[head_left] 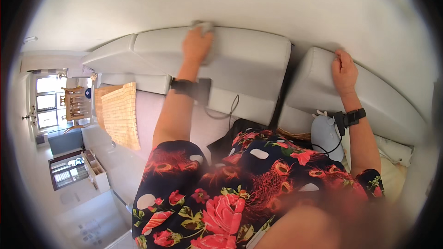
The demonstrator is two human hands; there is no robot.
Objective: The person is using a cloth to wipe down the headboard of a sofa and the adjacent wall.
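Note:
A light-coloured cloth (204, 27) is bunched in my left hand (197, 44), at the top edge of a pale grey sofa backrest (245, 48), close to the wall. Part of the cloth seems to hang behind the hand, blurred. Over the top of the backrest section at the right (311, 76), my right hand (345, 72) rests with curled fingers; nothing shows in it. Both wrists wear black straps with small devices and cables. Below my right hand lies a grey-blue plush toy (323, 135).
A dark gap (284, 90) parts the two backrest sections. A woven bamboo mat (121, 117) covers part of the pinkish seat (148, 117) at the left. A cream pillow (394, 148) lies at the right. The pale wall (259, 0) rises behind the sofa.

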